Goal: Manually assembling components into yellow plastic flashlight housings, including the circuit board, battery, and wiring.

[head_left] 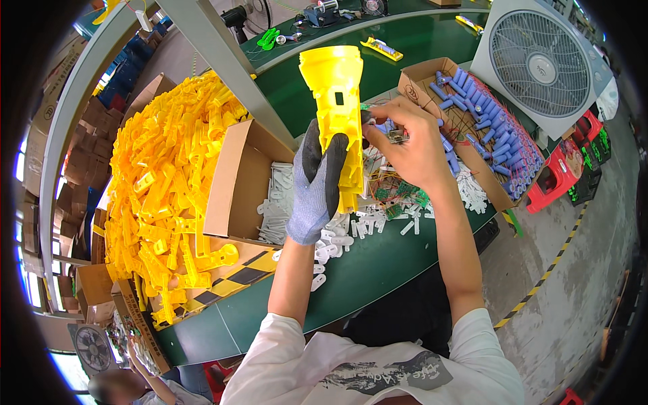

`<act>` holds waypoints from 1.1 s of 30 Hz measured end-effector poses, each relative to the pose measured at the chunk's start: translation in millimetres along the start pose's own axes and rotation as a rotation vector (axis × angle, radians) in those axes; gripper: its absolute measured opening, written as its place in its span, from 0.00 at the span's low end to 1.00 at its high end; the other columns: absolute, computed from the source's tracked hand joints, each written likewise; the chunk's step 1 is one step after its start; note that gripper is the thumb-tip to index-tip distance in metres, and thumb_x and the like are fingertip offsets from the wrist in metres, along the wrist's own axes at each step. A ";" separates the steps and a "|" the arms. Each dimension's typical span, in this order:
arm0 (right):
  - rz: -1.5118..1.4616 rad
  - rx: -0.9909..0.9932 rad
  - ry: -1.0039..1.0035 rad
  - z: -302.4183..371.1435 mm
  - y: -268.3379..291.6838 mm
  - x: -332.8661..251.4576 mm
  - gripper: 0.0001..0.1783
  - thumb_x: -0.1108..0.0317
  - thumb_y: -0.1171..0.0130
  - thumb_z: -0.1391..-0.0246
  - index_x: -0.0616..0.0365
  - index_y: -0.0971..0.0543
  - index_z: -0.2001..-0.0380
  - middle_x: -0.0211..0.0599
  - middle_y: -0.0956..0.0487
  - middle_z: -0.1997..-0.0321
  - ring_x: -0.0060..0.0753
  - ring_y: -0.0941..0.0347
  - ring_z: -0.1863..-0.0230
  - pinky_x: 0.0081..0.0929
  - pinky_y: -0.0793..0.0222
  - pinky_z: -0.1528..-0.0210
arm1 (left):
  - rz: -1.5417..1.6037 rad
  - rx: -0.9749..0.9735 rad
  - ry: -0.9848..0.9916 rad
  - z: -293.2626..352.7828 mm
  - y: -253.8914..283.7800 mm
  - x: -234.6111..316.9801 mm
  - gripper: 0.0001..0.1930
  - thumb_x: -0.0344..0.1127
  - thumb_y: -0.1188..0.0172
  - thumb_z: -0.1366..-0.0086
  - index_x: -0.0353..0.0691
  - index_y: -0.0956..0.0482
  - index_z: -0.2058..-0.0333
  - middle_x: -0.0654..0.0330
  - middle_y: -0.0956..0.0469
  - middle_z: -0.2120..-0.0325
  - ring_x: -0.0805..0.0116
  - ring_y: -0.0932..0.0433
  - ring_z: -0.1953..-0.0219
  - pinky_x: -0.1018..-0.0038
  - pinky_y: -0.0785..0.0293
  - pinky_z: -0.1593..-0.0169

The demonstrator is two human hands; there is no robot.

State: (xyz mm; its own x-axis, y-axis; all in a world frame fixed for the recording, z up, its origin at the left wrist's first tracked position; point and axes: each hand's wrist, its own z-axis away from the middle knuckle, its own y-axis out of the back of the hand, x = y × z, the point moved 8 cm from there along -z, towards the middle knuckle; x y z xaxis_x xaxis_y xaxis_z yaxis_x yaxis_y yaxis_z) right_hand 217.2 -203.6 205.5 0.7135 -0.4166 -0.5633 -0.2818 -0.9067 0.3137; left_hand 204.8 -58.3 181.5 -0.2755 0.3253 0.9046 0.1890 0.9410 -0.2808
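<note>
In a grey and black work glove, my left hand [316, 179] is wrapped round a yellow plastic flashlight housing [337, 101], held upright with its wide round end up. My bare right hand [413, 138] is beside the housing's right edge, fingers pinched on a small part that they mostly hide; a bit of metal and green shows there. Below my hands lie green circuit boards with thin wires [395, 196] and loose white plastic pieces [368, 221]. Past my right hand, a cardboard box holds purple battery cells [496, 138] with wires.
A big heap of yellow housings [169, 155] lies at the left, next to an open cardboard box [233, 182] with white strips inside. A box fan [540, 64] stands at the far right. The green conveyor [290, 101] runs behind. Another person [145, 385] sits lower left.
</note>
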 end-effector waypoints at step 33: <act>-0.923 0.211 -0.657 51.4 -67.0 46.0 0.13 0.67 0.32 0.52 0.59 0.27 0.72 0.25 0.27 0.77 0.11 0.34 0.80 0.11 0.41 0.80 | 0.586 -0.044 0.044 -8.2 7.2 -19.4 0.24 0.38 0.56 0.30 0.42 0.45 0.38 0.55 0.39 0.40 0.56 0.38 0.39 0.58 0.44 0.37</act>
State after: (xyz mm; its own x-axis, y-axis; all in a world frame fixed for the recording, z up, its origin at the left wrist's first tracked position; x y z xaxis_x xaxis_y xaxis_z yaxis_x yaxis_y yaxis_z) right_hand 235.9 -165.4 119.4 0.2493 0.5143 -0.8206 0.0278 -0.8508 -0.5248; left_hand 219.3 -58.5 164.6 -0.0739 0.7850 0.6151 0.3376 0.6001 -0.7252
